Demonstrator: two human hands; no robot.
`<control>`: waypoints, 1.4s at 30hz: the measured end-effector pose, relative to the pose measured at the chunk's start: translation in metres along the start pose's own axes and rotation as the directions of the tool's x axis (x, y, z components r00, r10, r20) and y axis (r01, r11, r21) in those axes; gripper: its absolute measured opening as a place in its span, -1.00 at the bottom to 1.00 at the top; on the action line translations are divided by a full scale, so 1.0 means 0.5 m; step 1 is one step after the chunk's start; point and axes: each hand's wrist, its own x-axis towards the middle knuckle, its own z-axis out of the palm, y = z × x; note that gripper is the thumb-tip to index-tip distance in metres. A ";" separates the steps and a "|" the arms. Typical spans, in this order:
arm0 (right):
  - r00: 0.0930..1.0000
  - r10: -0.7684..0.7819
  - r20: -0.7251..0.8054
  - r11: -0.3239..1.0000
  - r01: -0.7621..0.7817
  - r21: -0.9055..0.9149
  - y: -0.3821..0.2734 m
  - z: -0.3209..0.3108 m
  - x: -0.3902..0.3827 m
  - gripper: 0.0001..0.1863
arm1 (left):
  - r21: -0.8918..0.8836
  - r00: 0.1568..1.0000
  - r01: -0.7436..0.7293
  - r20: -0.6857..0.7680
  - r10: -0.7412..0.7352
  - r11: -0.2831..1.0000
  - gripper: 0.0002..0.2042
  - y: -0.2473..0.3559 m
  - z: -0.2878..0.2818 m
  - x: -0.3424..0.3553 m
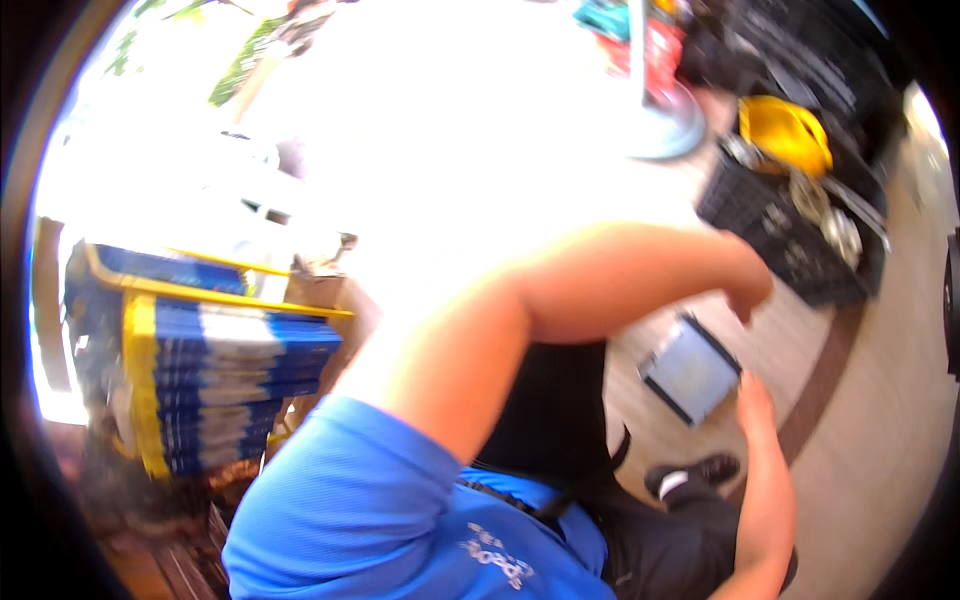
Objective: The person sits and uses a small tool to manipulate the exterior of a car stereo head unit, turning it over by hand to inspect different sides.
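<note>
My left arm, in a blue sleeve, reaches across to the right; my left hand (747, 278) hangs above a flat, pale grey rectangular thing (690, 369) with dark edges and corners. Its fingers are bent downward and blurred, so whether they hold anything does not show. My right hand (756, 404) is at the right-hand corner of the pale rectangle, its fingers closed against that edge. The exact kind of this flat thing cannot be made out. A dark shoe (708, 468) shows below it.
A black crate (765, 222) with a yellow item (785, 132) and tools stands at the upper right. Stacked blue, white and yellow packages (235, 370) sit in a yellow-framed rack on the left. A round pale base with a pole (668, 130) is farther off. Glare whitens the upper middle.
</note>
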 end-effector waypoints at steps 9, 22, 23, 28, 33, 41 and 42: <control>0.989 0.050 -0.140 0.963 -0.010 0.270 0.017 -0.046 -0.031 -0.79 | 0.042 0.999 -0.042 0.008 0.042 0.998 -0.51 0.015 -0.006 0.011; 0.992 0.112 0.050 0.992 -0.108 -0.060 -0.030 -0.064 -0.021 -0.75 | -0.008 0.999 -0.031 -0.010 0.031 0.999 -0.53 0.006 0.006 0.008; 0.992 0.118 0.049 0.991 -0.115 -0.064 -0.023 -0.062 -0.025 -0.75 | -0.007 1.000 -0.023 -0.008 0.023 1.000 -0.53 0.006 0.006 0.005; 0.994 0.078 -0.081 0.982 -0.062 0.180 -0.024 -0.069 -0.040 -0.74 | -0.024 0.999 -0.035 -0.022 0.035 0.999 -0.54 0.012 -0.001 -0.012; 0.974 0.226 0.027 0.969 -0.227 0.095 -0.051 -0.088 -0.035 -0.71 | -0.028 0.998 -0.043 -0.046 0.041 0.999 -0.54 0.012 0.000 -0.012; 0.997 0.083 0.000 0.996 -0.083 -0.027 -0.037 -0.068 -0.040 -0.67 | -0.027 0.999 -0.029 -0.024 0.029 0.999 -0.53 0.012 -0.003 -0.019; 0.994 0.095 -0.056 0.995 -0.093 0.035 -0.030 -0.062 -0.037 -0.67 | -0.022 0.999 -0.034 -0.025 0.033 0.999 -0.53 0.014 -0.008 -0.020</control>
